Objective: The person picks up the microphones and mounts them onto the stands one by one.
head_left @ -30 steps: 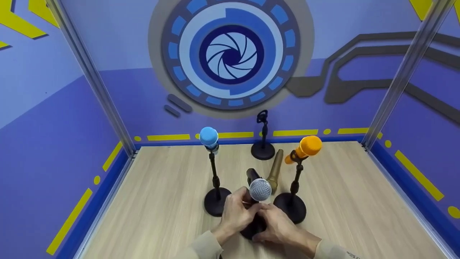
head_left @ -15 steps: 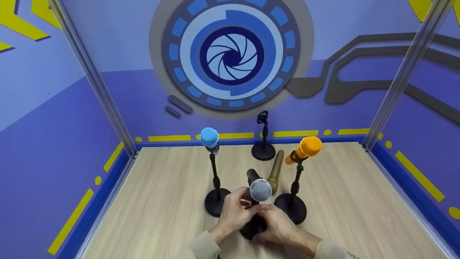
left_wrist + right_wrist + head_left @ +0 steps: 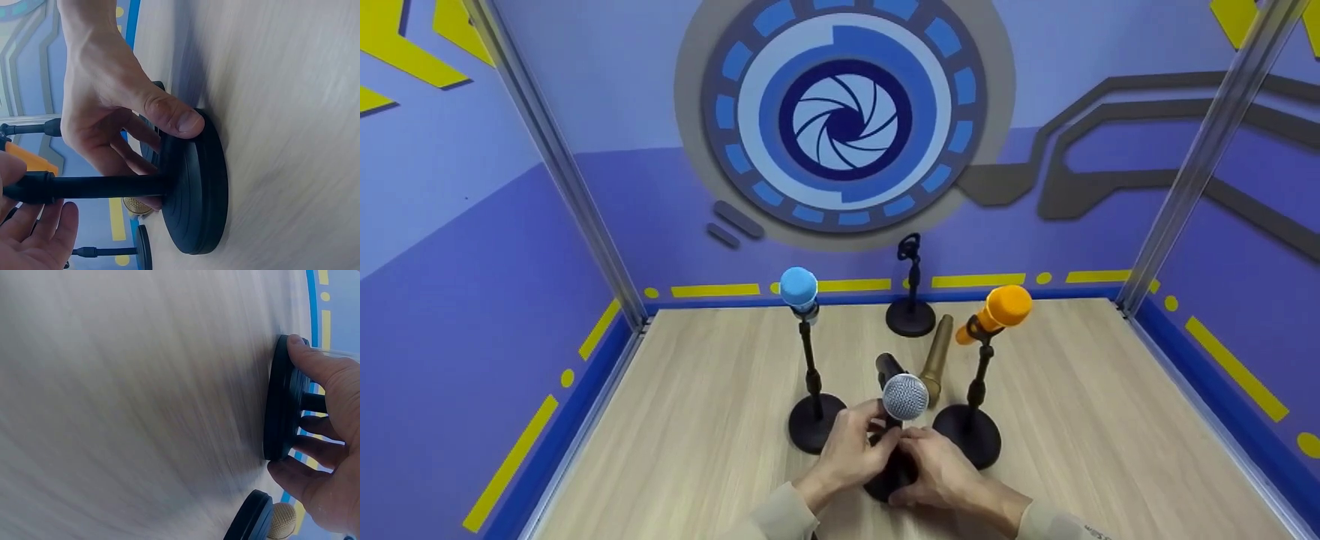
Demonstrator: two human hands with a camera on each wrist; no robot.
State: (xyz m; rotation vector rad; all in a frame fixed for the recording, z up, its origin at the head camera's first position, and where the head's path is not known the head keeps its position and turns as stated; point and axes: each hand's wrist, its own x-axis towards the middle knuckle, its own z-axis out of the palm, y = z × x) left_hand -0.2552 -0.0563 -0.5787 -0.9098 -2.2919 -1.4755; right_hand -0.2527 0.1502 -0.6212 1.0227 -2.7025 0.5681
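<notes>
A black microphone with a silver mesh head (image 3: 906,397) sits on top of a short black microphone stand (image 3: 891,480) near the front of the table. My left hand (image 3: 846,454) holds the stand's pole just under the microphone, its fingers and thumb around the collar (image 3: 35,187). Lower down, my right hand (image 3: 946,469) grips the round base (image 3: 197,185), thumb on its top edge and fingers spread along the other side. In the right wrist view the base (image 3: 281,402) stands on edge because that camera is turned sideways.
A blue microphone (image 3: 799,288) on a stand is at left, an orange microphone (image 3: 1006,307) on another at right. Behind lie a gold microphone (image 3: 936,361) on the wooden table (image 3: 697,420) and a stand with an empty clip (image 3: 911,319). Panels enclose the back and sides.
The left thumb has shifted slightly on the pole and lifted away from the right fingers. The right hand keeps its place on the base. The head view has tilted slightly.
</notes>
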